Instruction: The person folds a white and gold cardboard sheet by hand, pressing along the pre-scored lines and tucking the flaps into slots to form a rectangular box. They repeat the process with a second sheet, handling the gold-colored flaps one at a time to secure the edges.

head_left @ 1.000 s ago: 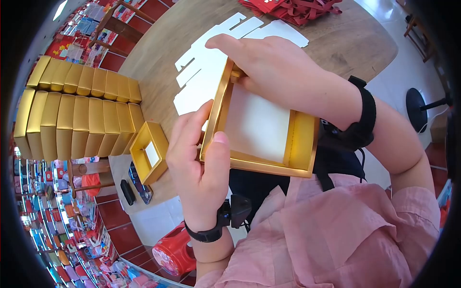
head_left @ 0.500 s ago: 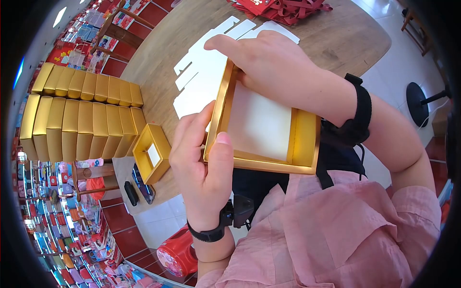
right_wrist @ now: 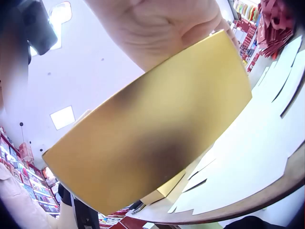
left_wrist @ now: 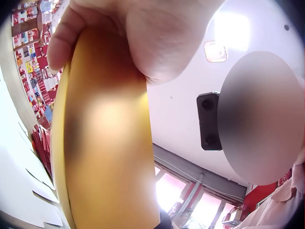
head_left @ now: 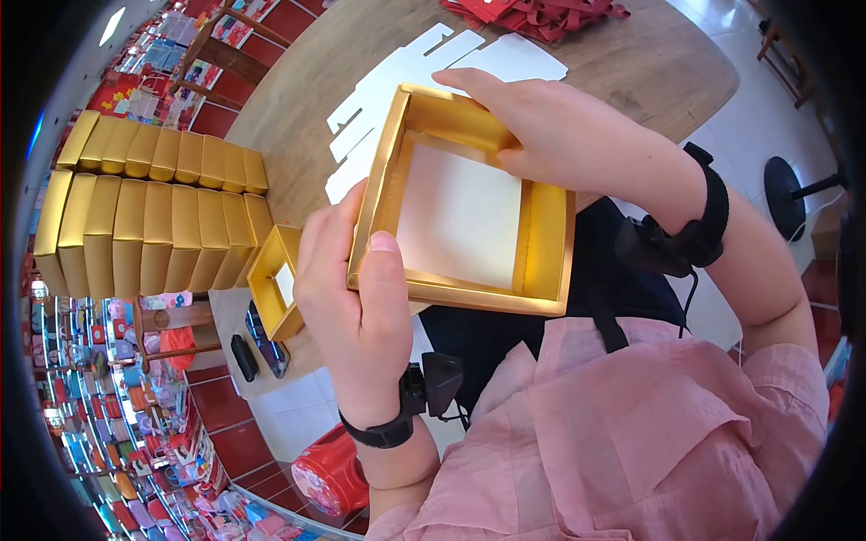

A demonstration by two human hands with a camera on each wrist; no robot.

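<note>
An open gold cardboard box [head_left: 548, 243] with a white base is held up in front of the body, its inside facing the head camera. My left hand [head_left: 356, 284] grips its left wall, thumb over the rim and fingers around the outside. At the upper right side, my right hand [head_left: 573, 135] holds the far wall, the thumb inside the rim and the other fingers mostly hidden behind. Both wrist views show a smooth gold outer wall: one [left_wrist: 112, 148] below the left palm, another [right_wrist: 157, 119] under the right hand.
Two rows of gold boxes [head_left: 144, 212] stand at left, beside a smaller open gold box [head_left: 287, 323]. Flat white card blanks [head_left: 359, 140] lie on the wooden table, red bags [head_left: 541, 13] behind them. A phone [head_left: 269, 344] and a black case [head_left: 244, 358] lie near the left edge.
The right hand has drawn back from the upper left corner to the upper right side. The box has shifted up and left, and more of its inside shows.
</note>
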